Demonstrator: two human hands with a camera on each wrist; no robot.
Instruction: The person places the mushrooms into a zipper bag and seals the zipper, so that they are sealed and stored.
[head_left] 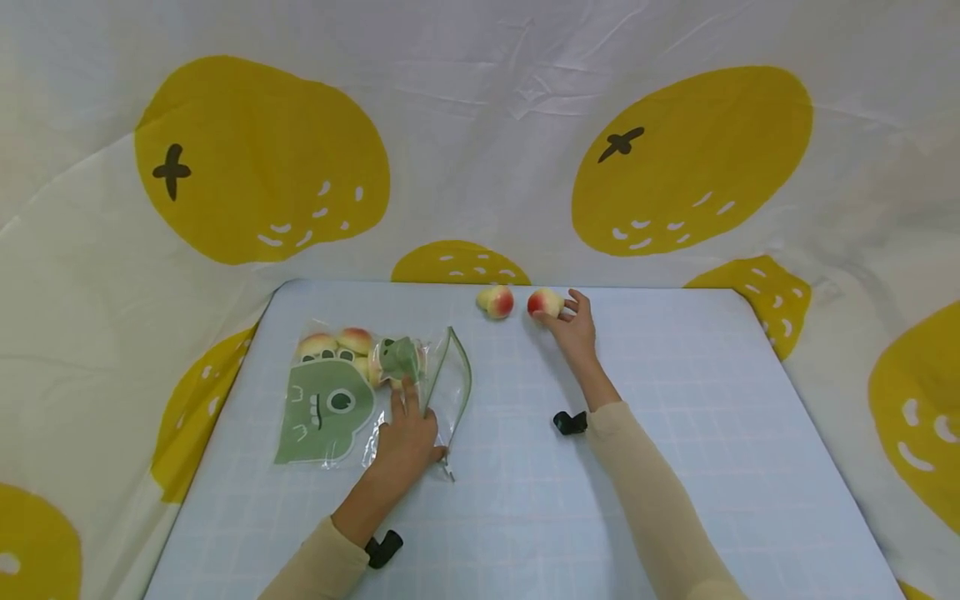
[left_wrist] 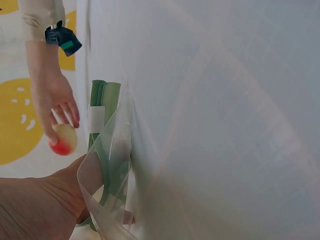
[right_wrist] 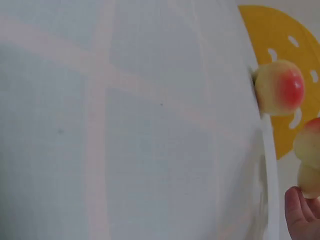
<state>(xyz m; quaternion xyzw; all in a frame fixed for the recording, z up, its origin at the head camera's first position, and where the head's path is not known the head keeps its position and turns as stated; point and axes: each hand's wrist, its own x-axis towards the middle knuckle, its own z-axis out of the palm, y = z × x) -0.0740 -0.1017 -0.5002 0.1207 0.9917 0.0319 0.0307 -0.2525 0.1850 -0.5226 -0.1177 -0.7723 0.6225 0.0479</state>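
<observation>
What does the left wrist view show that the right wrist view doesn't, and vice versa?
Only the left wrist view shows the left hand, the clear bag with green edging and the right sleeve. Only the right wrist view shows the loose fruit. Both show the right hand, the held fruit, the pale table and the yellow-patterned backdrop.

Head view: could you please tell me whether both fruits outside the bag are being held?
No, the right hand grips one fruit, while the other fruit lies untouched near the table's far edge.
</observation>
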